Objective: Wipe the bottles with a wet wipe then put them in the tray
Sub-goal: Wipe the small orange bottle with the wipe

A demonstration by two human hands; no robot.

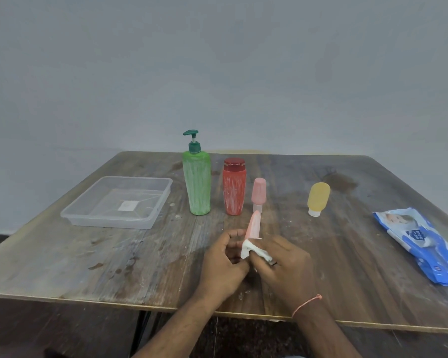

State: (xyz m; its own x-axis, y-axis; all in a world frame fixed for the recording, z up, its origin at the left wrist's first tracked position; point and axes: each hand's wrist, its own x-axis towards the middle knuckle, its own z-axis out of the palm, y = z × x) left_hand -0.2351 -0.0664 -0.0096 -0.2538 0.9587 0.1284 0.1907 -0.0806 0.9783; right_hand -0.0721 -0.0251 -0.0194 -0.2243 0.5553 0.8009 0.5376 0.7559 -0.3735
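A small pink bottle (253,225) sticks up between my two hands over the table's front middle. My left hand (224,264) grips its lower end. My right hand (285,264) holds a white wet wipe (251,248) pressed round the bottle's lower part. Behind them stand a tall green pump bottle (196,184), a red bottle (234,189), another small pink bottle (258,193) and a yellow bottle (318,198) standing on its cap. The clear plastic tray (86,215) lies at the left with no bottle in it.
A blue pack of wet wipes (419,244) lies near the table's right edge. The worn wooden table (114,267) ends just below my wrists. A grey wall stands behind the table.
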